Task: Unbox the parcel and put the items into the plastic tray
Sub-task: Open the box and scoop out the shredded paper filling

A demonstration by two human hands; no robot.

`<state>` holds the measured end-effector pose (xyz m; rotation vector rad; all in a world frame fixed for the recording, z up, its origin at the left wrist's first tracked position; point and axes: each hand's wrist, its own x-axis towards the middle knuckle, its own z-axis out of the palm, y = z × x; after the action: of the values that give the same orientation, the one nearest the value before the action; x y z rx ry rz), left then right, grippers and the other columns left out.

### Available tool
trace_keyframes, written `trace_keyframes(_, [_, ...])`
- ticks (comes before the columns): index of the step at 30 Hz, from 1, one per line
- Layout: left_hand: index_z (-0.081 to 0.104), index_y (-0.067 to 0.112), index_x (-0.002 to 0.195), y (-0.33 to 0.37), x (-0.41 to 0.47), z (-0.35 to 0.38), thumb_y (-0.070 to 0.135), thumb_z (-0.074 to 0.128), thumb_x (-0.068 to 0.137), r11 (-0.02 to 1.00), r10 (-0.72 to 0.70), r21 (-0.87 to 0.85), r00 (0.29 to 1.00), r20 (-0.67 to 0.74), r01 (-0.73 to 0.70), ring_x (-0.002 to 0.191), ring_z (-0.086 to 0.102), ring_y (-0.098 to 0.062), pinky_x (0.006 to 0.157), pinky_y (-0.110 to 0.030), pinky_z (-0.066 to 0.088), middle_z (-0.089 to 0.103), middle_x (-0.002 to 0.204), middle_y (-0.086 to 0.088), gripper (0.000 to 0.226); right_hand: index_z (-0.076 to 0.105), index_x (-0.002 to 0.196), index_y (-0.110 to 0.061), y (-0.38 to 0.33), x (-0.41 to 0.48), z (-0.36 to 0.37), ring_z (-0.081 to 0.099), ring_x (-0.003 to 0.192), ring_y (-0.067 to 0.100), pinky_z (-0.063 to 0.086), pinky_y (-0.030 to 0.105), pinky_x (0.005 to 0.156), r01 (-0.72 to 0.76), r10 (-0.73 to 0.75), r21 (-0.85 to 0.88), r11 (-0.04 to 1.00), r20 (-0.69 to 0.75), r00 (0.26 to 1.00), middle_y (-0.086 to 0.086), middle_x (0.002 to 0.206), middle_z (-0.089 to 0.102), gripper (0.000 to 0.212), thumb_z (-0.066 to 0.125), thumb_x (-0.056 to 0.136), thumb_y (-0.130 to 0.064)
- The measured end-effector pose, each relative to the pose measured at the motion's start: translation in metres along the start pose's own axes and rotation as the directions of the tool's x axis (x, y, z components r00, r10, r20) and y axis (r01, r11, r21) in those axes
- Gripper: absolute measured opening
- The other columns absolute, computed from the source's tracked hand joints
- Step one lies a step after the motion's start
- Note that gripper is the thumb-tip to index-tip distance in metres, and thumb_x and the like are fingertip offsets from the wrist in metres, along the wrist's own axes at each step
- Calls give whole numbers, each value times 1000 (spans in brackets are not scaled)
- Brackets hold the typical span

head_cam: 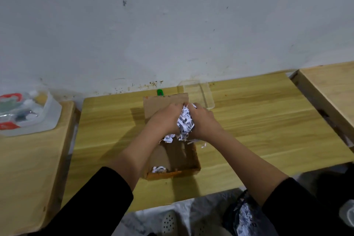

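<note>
Open cardboard box [178, 159] sits on wooden surface [258, 120], far flap standing up. Left hand [164, 119] and right hand [204, 120] meet over box's far half, fingers curled round wad of shredded paper [184, 120] held above box opening. Few loose shreds hang below wad. Small clump of shreds [158, 169] lies in box's near left corner. Clear plastic tray [207, 94] just beyond box's far right corner. Green object [160, 92] peeks from behind box's far flap. Well left of box, clear container [48, 117] with red and white contents.
</note>
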<state>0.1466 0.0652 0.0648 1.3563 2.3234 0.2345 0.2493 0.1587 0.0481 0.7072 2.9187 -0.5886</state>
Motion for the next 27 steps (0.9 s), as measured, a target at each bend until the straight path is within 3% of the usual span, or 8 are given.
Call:
trace_keyframes(4, [45,21,121,52,31,8,25,81,60,996,83,-26,997,9,-82,97,61,-29,82,-40,53,52,116,-6,71,22,139,-22,55,-13,-23,52,114,36,44,44,93,-89,89,-10,996,-6,996,12,131,47,100,81,59,-37])
trace_keyframes(9, [40,25,127,117,68,63,35,78,61,985,135,-128,975,174,-114,110,54,-29,86,-34,47,45,120,-2,77,22,137,-26,136,-42,-15,50,117,34,44,44,95,-234,233,-2,972,101,967,10,128,48,101,80,55,-39])
trace_keyframes(12, [34,22,133,137,84,101,28,78,67,982,124,-173,955,270,-79,112,52,-29,77,-29,38,39,129,-4,80,22,137,-27,175,-58,1,50,118,34,44,44,96,-283,284,-27,959,164,945,9,129,47,103,81,54,-43])
trace_keyframes(15, [26,24,140,149,95,123,21,80,65,977,125,-206,940,317,-60,118,48,-31,84,-33,42,34,137,-5,93,20,140,-23,203,-65,11,46,119,36,40,45,98,-302,306,-47,952,196,932,12,133,43,107,83,55,-35])
trace_keyframes(21, [16,29,146,137,105,129,29,81,63,974,91,-226,946,310,-20,126,39,-26,102,-39,39,31,142,-4,105,18,142,-24,217,-57,27,40,124,38,38,46,103,-300,282,62,952,206,937,13,139,37,106,82,59,-32])
trace_keyframes(27, [31,33,141,124,98,127,30,81,65,953,74,-303,965,252,6,126,40,-22,104,-32,37,35,136,-3,92,22,145,-24,224,-58,21,34,130,33,36,42,106,-212,148,345,915,202,968,11,145,32,101,79,62,-16])
